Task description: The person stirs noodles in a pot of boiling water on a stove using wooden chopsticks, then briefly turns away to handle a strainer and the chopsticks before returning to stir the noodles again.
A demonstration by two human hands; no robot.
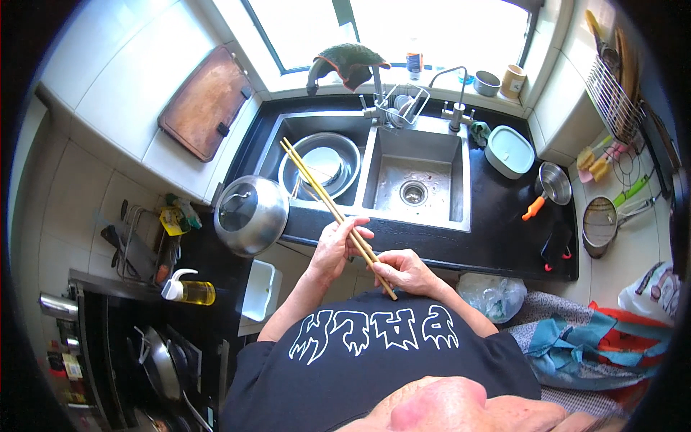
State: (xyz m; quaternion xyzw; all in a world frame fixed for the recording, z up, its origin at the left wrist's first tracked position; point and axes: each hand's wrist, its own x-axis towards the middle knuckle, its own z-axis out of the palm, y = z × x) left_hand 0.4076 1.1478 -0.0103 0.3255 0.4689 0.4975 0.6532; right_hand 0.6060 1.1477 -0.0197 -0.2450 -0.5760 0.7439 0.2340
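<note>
A pair of long wooden chopsticks (318,189) is held slantwise in front of my body, tips pointing up and left over the left sink basin. My left hand (336,247) grips them near the middle. Lower down, close to their thick ends, the fingers of my right hand (406,271) close on the same chopsticks. Beyond the tips, a round metal basin (353,167) sits in the left sink with a smaller metal bowl (322,164) and some thin sticks in it. The right sink (397,173) shows its drain and wet spots.
A lidded metal pot (253,216) stands left of the sinks, an oil bottle (197,292) nearer me. On the right counter are a pale green lidded container (509,153) and an orange-handled metal pan (554,183). A faucet (457,113) rises behind the right sink.
</note>
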